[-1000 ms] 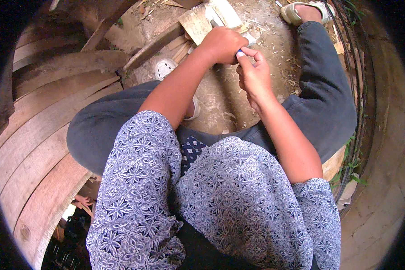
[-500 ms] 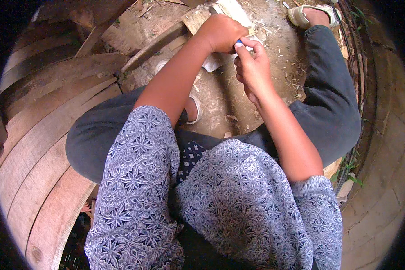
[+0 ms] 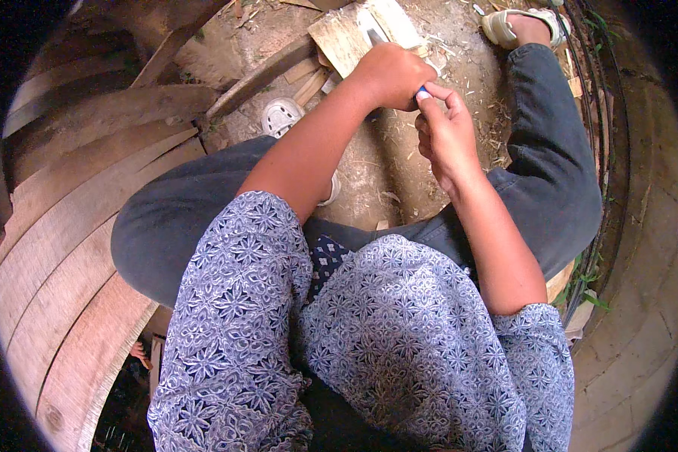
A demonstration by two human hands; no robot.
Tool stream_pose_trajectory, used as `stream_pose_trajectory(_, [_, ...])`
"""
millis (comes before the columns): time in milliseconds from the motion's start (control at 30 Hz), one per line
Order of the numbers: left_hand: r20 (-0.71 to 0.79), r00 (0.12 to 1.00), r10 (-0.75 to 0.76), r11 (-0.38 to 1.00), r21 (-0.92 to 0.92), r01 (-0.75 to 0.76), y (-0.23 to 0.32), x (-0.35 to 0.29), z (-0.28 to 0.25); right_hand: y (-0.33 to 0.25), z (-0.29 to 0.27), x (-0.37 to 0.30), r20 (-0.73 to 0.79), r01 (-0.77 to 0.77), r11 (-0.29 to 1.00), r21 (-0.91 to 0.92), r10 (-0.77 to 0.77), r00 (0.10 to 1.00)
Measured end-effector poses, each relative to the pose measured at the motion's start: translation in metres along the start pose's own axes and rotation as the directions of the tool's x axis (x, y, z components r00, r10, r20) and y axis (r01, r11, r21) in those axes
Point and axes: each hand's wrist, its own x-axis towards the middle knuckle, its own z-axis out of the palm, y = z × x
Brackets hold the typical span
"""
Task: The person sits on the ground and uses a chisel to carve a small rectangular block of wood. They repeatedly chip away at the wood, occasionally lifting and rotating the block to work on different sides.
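Note:
Both hands come together over the work area ahead of my knees. My left hand (image 3: 398,77) is closed in a fist, its palm side hidden. Beside its knuckles, a small blue end of a tool (image 3: 422,92) shows, and the thumb of my right hand (image 3: 447,137) presses on it. My right fingers are curled closed. Just beyond my left fist, a grey, blade-like piece (image 3: 374,36) lies over a pale wooden board (image 3: 339,38); whether it belongs to the blue-ended tool cannot be seen. The tool's middle is hidden in my grip.
Wood shavings (image 3: 471,98) are scattered on the dirt floor. Curved planks (image 3: 75,301) rise on the left, with a wooden beam (image 3: 260,75) further ahead. My feet in pale clogs (image 3: 282,116) rest either side of the board. Dark cables (image 3: 599,113) run along the right.
Both hands have moved together toward me and slightly right, still closed at the blue end. More of the board and the grey blade-like piece now shows beyond my left fist.

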Motion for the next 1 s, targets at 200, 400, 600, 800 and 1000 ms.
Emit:
stream_pose_trajectory(200, [0.017, 1.000, -0.021, 0.995, 0.098, 0.019, -0.011, 0.002, 0.004, 0.007, -0.004, 0.018, 0.032, 0.043, 0.996, -0.077, -0.040, 0.999])
stream_pose_trajectory(400, [0.112, 0.994, -0.018, 0.989, 0.146, 0.001, -0.034, 0.012, -0.009, 0.000, 0.013, 0.041, 0.066, 0.099, 0.995, -0.024, -0.097, 0.993])
stream_pose_trajectory(600, [0.133, 0.989, -0.064, 0.994, 0.093, 0.052, 0.014, 0.012, 0.001, -0.008, -0.015, -0.004, 0.024, -0.061, 0.998, 0.025, 0.060, 0.998])
stream_pose_trajectory(800, [0.057, 0.997, -0.044, 0.999, 0.034, 0.042, 0.025, 0.009, 0.003, -0.012, -0.025, -0.012, 0.027, -0.081, 0.996, -0.025, 0.081, 0.996])
stream_pose_trajectory(1000, [0.049, 0.996, -0.075, 0.997, 0.019, 0.075, 0.017, 0.007, 0.003, -0.017, -0.019, -0.008, 0.047, -0.092, 0.995, -0.043, 0.094, 0.994])
